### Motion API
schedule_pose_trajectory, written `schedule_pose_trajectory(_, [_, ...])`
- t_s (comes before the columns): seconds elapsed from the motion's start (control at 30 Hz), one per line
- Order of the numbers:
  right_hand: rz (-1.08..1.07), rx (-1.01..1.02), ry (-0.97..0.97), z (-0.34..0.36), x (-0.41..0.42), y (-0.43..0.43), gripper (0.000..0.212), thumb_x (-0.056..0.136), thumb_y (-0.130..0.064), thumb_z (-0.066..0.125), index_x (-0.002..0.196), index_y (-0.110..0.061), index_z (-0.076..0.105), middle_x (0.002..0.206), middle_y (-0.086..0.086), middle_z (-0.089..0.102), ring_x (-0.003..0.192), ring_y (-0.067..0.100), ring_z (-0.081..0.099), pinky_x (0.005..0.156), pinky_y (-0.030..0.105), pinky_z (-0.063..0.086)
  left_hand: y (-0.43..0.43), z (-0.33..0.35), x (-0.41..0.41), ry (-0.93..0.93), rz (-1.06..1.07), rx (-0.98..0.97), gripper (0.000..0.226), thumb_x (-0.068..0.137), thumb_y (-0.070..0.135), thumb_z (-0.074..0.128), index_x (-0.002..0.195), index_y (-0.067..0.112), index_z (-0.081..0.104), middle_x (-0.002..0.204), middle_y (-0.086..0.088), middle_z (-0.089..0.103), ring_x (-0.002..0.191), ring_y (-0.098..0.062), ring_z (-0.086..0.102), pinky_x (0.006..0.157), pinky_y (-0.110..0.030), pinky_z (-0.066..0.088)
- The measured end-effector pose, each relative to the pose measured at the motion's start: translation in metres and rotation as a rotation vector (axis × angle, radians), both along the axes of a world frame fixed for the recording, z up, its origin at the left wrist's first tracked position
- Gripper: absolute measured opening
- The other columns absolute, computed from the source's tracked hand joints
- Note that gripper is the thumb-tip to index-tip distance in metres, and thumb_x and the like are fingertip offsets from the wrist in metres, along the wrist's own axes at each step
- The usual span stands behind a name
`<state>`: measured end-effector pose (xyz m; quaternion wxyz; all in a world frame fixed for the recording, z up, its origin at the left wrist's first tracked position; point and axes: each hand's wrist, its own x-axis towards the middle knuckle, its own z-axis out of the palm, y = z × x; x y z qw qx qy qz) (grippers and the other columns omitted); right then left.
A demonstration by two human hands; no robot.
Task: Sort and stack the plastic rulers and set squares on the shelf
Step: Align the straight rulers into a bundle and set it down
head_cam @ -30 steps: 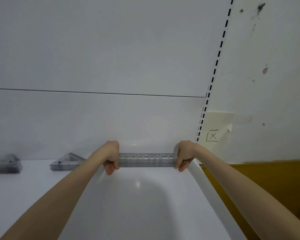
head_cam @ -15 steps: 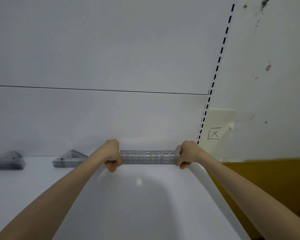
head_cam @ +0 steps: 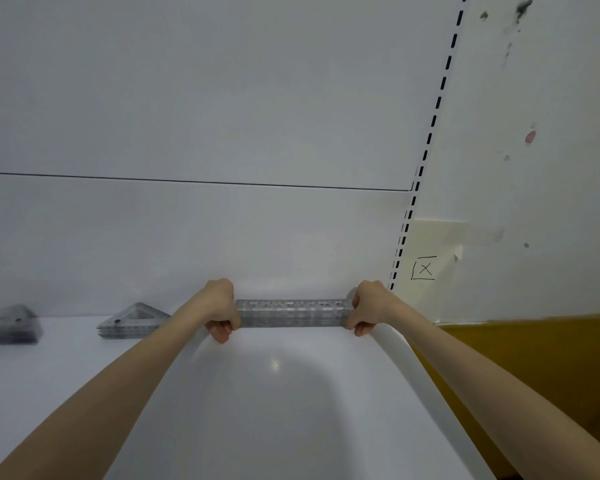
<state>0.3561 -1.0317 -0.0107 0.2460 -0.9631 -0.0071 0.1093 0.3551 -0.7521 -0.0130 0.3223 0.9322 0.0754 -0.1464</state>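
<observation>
Low in the centre of the frame, a stack of clear plastic rulers (head_cam: 291,313) lies level at the back of the white shelf (head_cam: 66,358). The left hand (head_cam: 220,308) and right hand (head_cam: 368,308) each curl their fingers round one end. Two stacks of set squares (head_cam: 134,322) sit at lower left.

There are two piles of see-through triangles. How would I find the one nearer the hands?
Start at the white shelf on the left side of the picture. Just left of the left hand, which grips a bundle of rulers, lies a flat stack of clear set squares. Unlike the other stack at the far left edge, this one sits right beside the forearm.
</observation>
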Motion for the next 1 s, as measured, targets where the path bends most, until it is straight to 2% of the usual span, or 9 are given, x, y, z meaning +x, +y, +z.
schedule_pose_trajectory(0.03, [0.000,0.001,0.005,0.000,-0.001,-0.001,0.009,0.067,-0.001,0.075,0.070,-0.001,0.067,0.055,0.008,0.068,0.047,0.015,0.065,0.066,0.027,0.060,0.001,0.000,-0.001,0.001,0.001,-0.010,0.019,0.069,-0.012,0.072,0.083,-0.017,0.059,0.053,-0.019,0.064,0.050,-0.031,0.065,0.056,-0.041,0.059])
schedule_pose_trajectory(0.1, [-0.004,0.000,0.008,0.000,-0.001,-0.003,0.018,0.066,-0.002,0.077,0.080,0.005,0.070,0.062,0.011,0.070,0.052,0.018,0.067,0.066,0.028,0.060,0.005,-0.001,-0.001,-0.002,-0.001,-0.032,0.023,0.069,-0.011,0.075,0.085,-0.018,0.060,0.054,-0.020,0.064,0.048,-0.031,0.064,0.055,-0.042,0.059])
schedule_pose_trajectory(0.2, [0.008,-0.014,0.002,0.001,-0.002,-0.003,0.011,0.068,-0.003,0.077,0.069,-0.002,0.067,0.061,0.009,0.070,0.050,0.015,0.067,0.061,0.022,0.057,0.008,-0.003,-0.001,-0.026,-0.016,-0.050,0.020,0.071,-0.010,0.076,0.083,-0.018,0.062,0.060,-0.023,0.065,0.049,-0.031,0.065,0.059,-0.045,0.059])
schedule_pose_trajectory(0.3, [0.012,-0.019,-0.011,0.002,-0.001,0.000,0.023,0.068,-0.002,0.076,0.057,-0.010,0.057,0.053,0.005,0.066,0.046,0.012,0.065,0.054,0.017,0.052,0.007,-0.004,-0.002,-0.055,-0.031,-0.046,0.013,0.072,-0.011,0.074,0.071,-0.013,0.061,0.057,-0.021,0.063,0.046,-0.029,0.063,0.058,-0.044,0.059])
schedule_pose_trajectory(0.47, [0.027,-0.029,-0.031,0.002,0.001,0.002,0.024,0.068,-0.001,0.075,0.057,-0.011,0.056,0.054,0.006,0.066,0.045,0.011,0.064,0.053,0.017,0.051,0.007,-0.006,-0.004,-0.096,-0.038,-0.029,0.017,0.071,-0.014,0.071,0.064,-0.008,0.057,0.053,-0.018,0.061,0.042,-0.026,0.061,0.051,-0.038,0.058])
schedule_pose_trajectory(0.7, [0.040,-0.022,-0.054,-0.003,0.004,-0.001,0.018,0.067,-0.001,0.075,0.063,-0.007,0.058,0.062,0.011,0.068,0.047,0.012,0.066,0.051,0.017,0.051,0.005,-0.008,-0.005,-0.133,-0.040,-0.019,0.017,0.069,-0.014,0.069,0.062,-0.006,0.056,0.050,-0.016,0.059,0.040,-0.024,0.058,0.047,-0.035,0.057])
schedule_pose_trajectory(0.9, [0.036,0.001,-0.061,-0.008,0.007,-0.003,0.013,0.067,-0.001,0.075,0.071,-0.003,0.063,0.064,0.013,0.069,0.046,0.011,0.065,0.055,0.018,0.053,0.006,-0.008,-0.006,-0.126,-0.039,-0.031,0.015,0.069,-0.013,0.070,0.064,-0.007,0.057,0.051,-0.016,0.059,0.041,-0.025,0.058,0.053,-0.039,0.059])
schedule_pose_trajectory(1.0, [0.023,0.027,-0.061,-0.011,0.010,-0.006,0.017,0.064,-0.003,0.074,0.078,0.004,0.068,0.064,0.012,0.070,0.049,0.013,0.066,0.065,0.022,0.059,0.007,-0.007,-0.006,-0.120,-0.041,-0.037,0.014,0.070,-0.014,0.070,0.064,-0.007,0.059,0.056,-0.017,0.060,0.042,-0.024,0.057,0.057,-0.040,0.058])
